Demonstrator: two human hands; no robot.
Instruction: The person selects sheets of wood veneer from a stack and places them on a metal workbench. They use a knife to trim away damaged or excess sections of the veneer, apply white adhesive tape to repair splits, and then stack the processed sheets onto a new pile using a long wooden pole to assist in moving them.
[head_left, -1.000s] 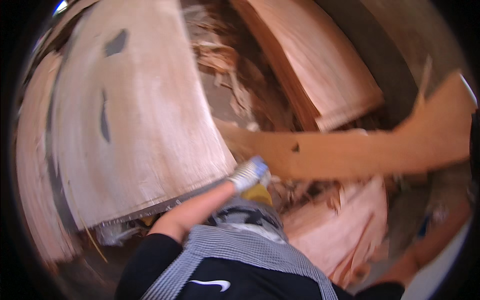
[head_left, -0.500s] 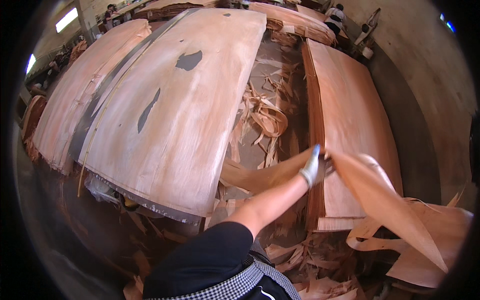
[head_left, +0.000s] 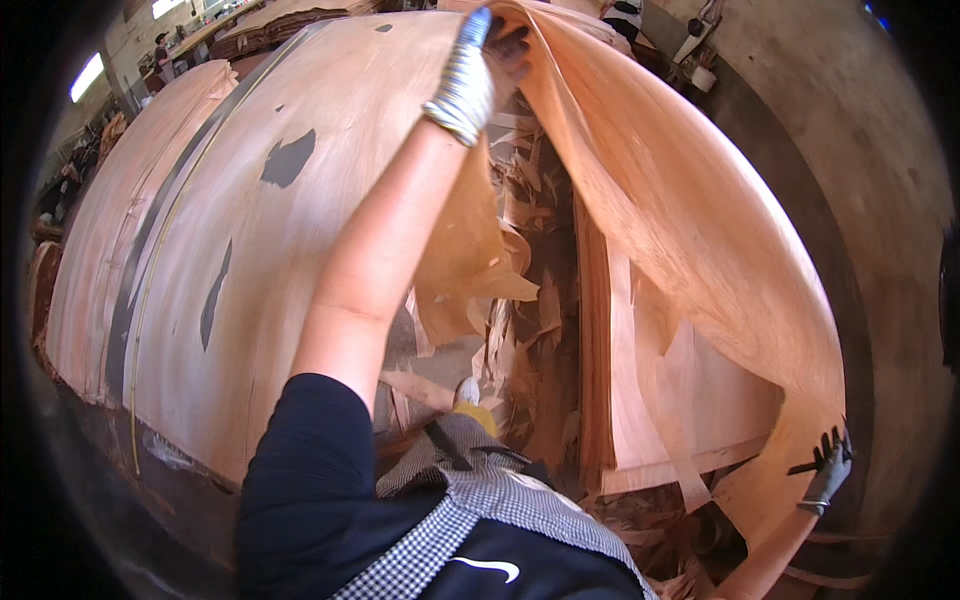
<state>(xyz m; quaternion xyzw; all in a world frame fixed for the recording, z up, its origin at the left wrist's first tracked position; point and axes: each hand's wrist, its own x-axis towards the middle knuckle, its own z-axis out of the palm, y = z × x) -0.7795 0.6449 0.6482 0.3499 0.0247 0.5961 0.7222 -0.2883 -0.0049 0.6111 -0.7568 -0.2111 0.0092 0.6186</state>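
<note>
Off left, I see 1 person (head_left: 162, 52) and a bright window (head_left: 87, 77). A pale container (head_left: 703, 78) is by the wall (head_left: 830, 100).

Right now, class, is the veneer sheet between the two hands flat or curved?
Curved: the veneer sheet visibly bows and twists between the left hand and right hand.

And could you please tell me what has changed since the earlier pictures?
The left hand, with the veneer sheet in its grip, has moved forward, away from the body. The sheet, twisted before, now spreads above the right stack; the right hand is at its near end. The holed sheet on the left lies as before.
</note>
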